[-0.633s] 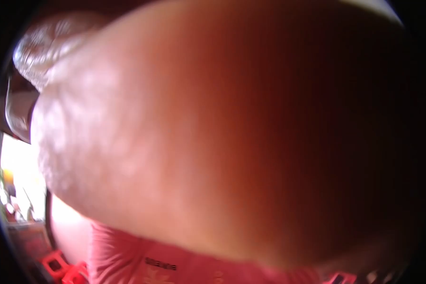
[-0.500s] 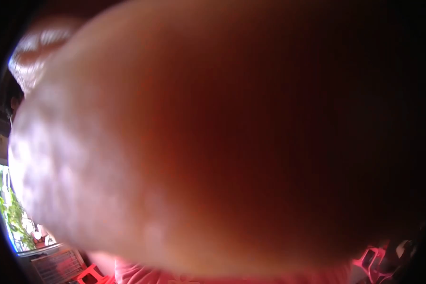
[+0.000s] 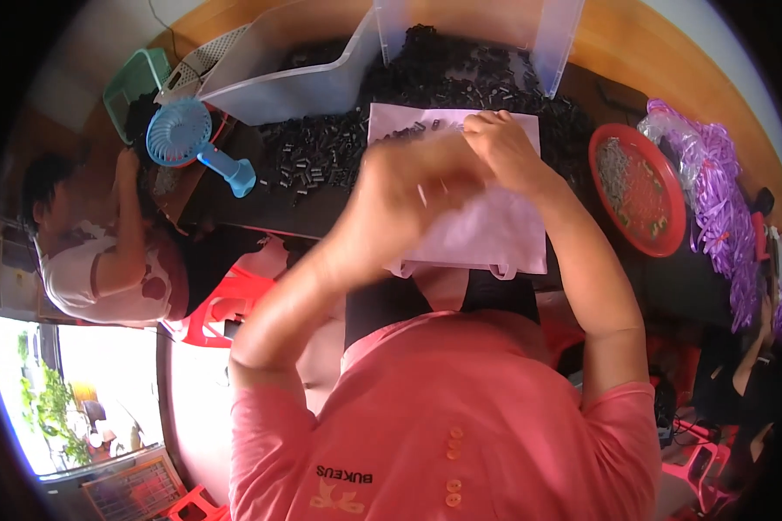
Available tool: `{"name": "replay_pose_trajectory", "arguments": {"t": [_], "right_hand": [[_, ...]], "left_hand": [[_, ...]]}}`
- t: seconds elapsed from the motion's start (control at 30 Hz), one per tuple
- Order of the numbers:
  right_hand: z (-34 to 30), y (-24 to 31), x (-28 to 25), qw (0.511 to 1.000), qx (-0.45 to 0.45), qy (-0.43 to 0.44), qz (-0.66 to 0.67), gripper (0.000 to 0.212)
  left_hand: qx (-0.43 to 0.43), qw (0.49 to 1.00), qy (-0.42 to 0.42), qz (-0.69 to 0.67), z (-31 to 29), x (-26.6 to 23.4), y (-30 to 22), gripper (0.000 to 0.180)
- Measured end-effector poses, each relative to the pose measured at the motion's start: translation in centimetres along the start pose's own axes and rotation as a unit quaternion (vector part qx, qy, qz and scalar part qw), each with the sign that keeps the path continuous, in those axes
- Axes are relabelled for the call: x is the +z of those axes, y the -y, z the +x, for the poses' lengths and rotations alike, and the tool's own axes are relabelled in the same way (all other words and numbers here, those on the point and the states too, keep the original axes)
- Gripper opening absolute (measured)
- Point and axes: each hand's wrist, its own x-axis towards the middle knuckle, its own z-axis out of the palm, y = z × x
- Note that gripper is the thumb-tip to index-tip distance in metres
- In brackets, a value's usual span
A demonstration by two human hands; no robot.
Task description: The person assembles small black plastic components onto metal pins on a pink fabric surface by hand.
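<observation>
- The bag (image 3: 487, 233) lies on the counter (image 3: 256, 208), overhanging its near edge above the lap; a tug there could probably slide it off, spilling the black parts (image 3: 417, 130) on it.
- Left hand (image 3: 400, 191): blurred over the bag; cannot tell its opening or any hold.
- Right hand (image 3: 502, 148): fingers curled, over the bag's far part; whether it grasps anything is hidden.

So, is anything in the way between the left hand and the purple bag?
Nothing visible stands between the left hand and the purple bag. Small black pieces lie on the bag's far part; what's under the hand is hidden.
</observation>
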Motion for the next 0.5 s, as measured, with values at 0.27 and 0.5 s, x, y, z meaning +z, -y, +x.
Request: {"name": "replay_pose_trajectory", "arguments": {"t": [0.27,0.5], "right_hand": [[-16.8,-9.3,-1.9,0.998,0.030,0.027,-0.050,0.011],[-19.1,-10.5,-3.5,0.997,0.007,0.004,-0.070,0.009]], "left_hand": [[0.201,0.778,0.477,-0.358,-3.0,21.2,-8.6,0.038],[0.348,0.803,0.334,-0.352,-1.6,24.0,-8.1,0.033]]}}
